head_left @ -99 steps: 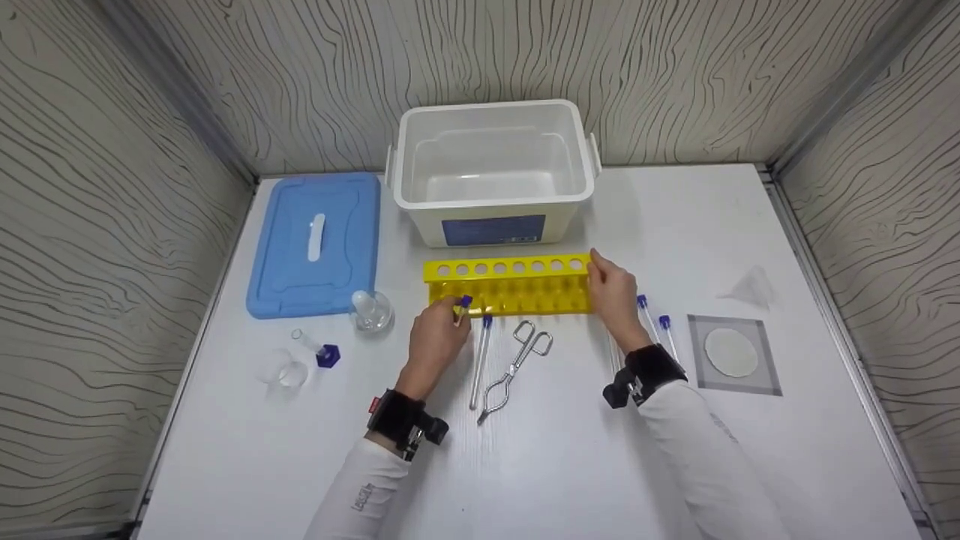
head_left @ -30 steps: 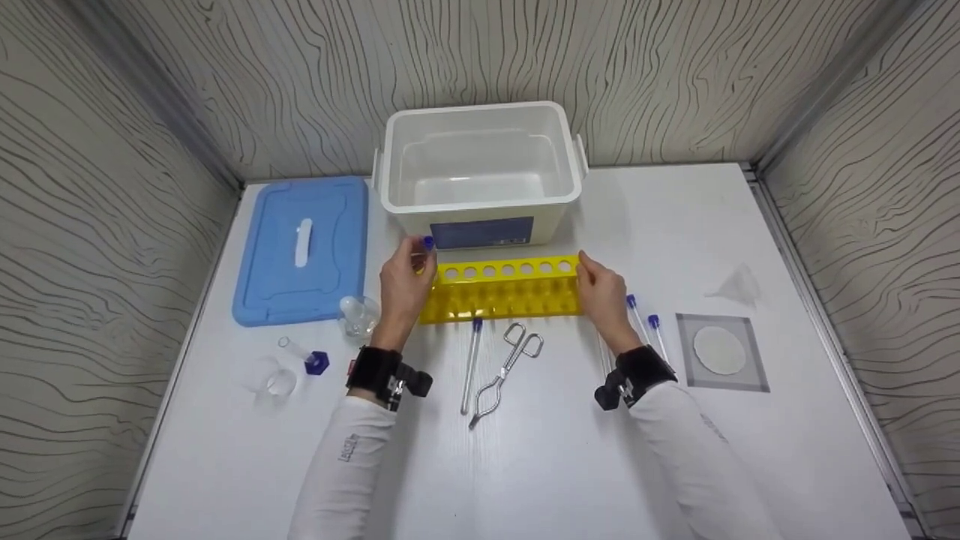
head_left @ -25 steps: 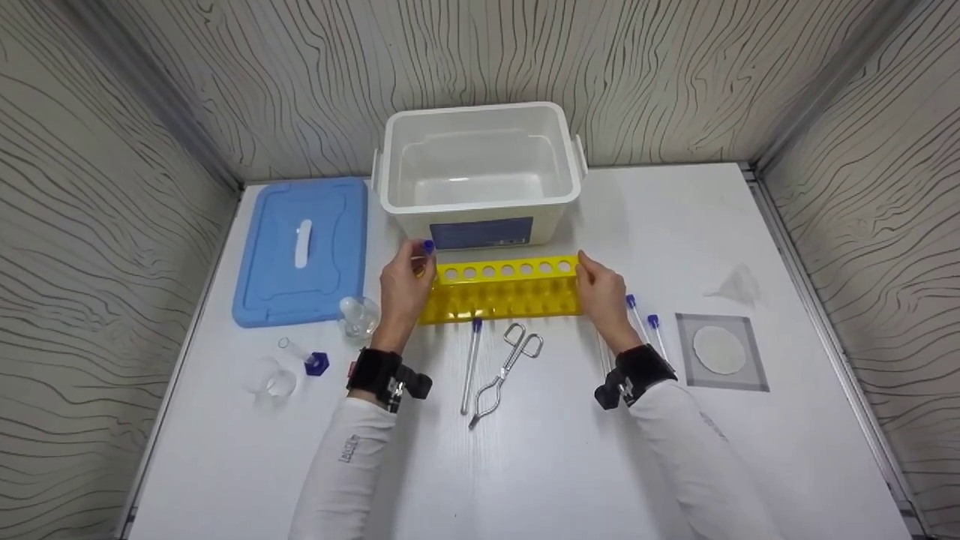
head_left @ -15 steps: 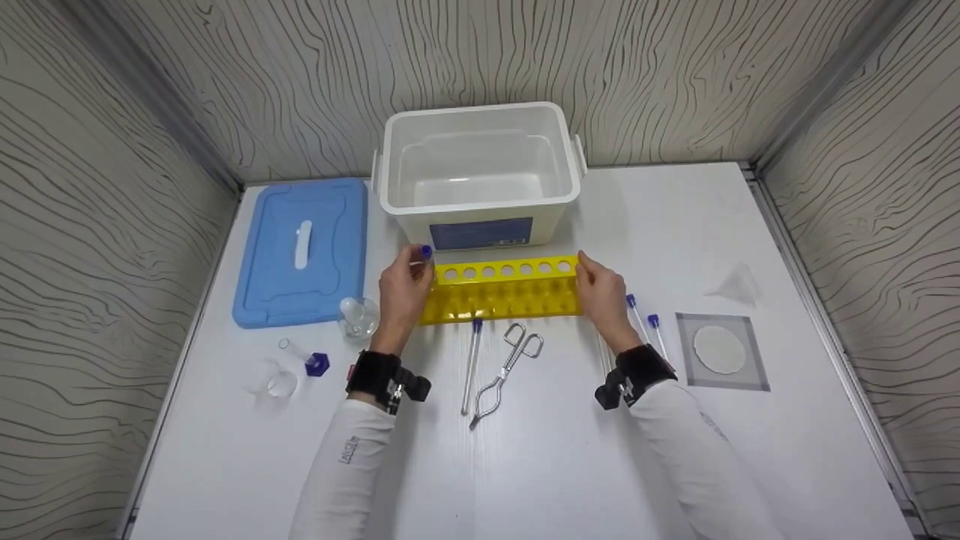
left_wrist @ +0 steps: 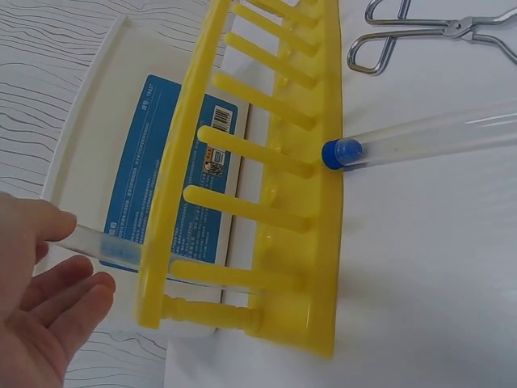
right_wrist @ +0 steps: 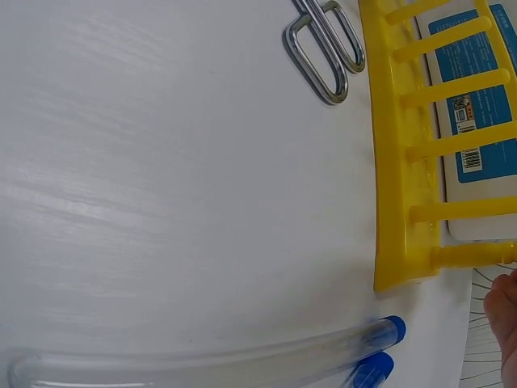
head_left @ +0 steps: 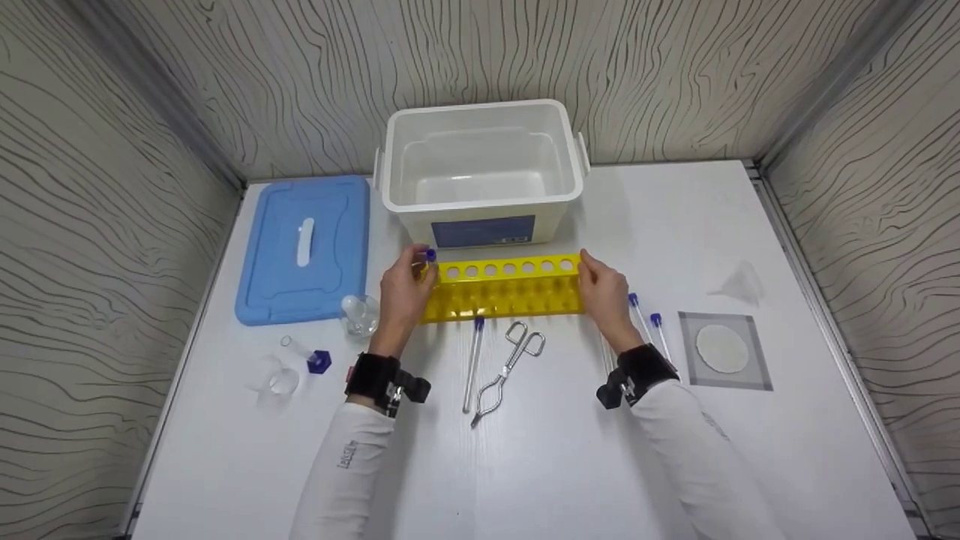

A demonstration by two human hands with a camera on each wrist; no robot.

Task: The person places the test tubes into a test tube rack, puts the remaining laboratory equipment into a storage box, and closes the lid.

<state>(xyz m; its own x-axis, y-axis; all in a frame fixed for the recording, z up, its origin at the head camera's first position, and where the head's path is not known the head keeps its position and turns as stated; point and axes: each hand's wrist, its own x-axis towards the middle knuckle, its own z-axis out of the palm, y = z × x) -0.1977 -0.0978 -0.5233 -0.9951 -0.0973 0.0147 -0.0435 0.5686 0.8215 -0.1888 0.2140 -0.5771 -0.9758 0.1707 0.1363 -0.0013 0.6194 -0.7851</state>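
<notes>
Lower than a second ago, the blue-capped tube (head_left: 430, 256) sits nearer the yellow rack (head_left: 510, 287), its cap closer to the top plate at the left end. Fingertips of the left hand (head_left: 403, 294) pinch it near the cap, and the shaft appears to pass through the end hole. Meanwhile the right hand (head_left: 604, 291) holds the rack's other end between thumb and fingers, that grip closed on the plastic.

Filling looks barely begun: no tube shows in the other visible holes. One loose tube (head_left: 472, 367) lies with its cap at the rack's front edge, beside the metal tongs (head_left: 511, 367); a pair of tubes (head_left: 658, 321) lies by the right wrist — perhaps more under it.

Behind, the white bin (head_left: 559, 225) leaves only a narrow gap. To the left, the glass vessel (head_left: 361, 320) crowds the forearm, while the surface (head_left: 540, 465) is open towards the person — the roomiest side.
</notes>
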